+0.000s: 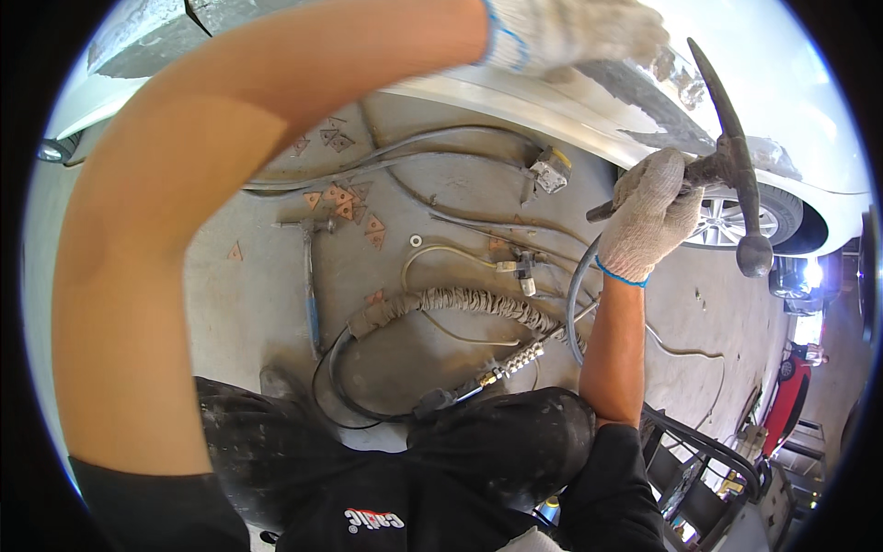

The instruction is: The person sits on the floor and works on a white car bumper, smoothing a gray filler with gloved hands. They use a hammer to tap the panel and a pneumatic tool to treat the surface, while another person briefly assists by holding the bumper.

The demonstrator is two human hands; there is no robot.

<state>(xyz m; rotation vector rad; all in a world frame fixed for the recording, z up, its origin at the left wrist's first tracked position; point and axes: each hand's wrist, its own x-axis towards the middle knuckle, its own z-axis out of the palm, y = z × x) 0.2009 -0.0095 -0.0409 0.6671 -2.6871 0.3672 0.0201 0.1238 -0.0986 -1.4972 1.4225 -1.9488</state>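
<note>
My right hand, in a knitted glove with blue trim, is closed round the handle of a hammer, close under its head. The long dark head has one pointed end and one round, knobbed end, and it stands in front of the car's wheel. My left arm reaches up and across to the white car body. There my left hand, gloved too, is over or against the panel beside scraped, bare-metal patches. Its fingers are blurred at the upper edge, so their grip is unclear.
On the concrete floor lie a second hammer with a blue handle, several copper-coloured triangular pieces and hoses, including a cloth-sleeved hose. A dirty block-shaped tool is near the car sill. A black-framed cart or chair stands at lower right.
</note>
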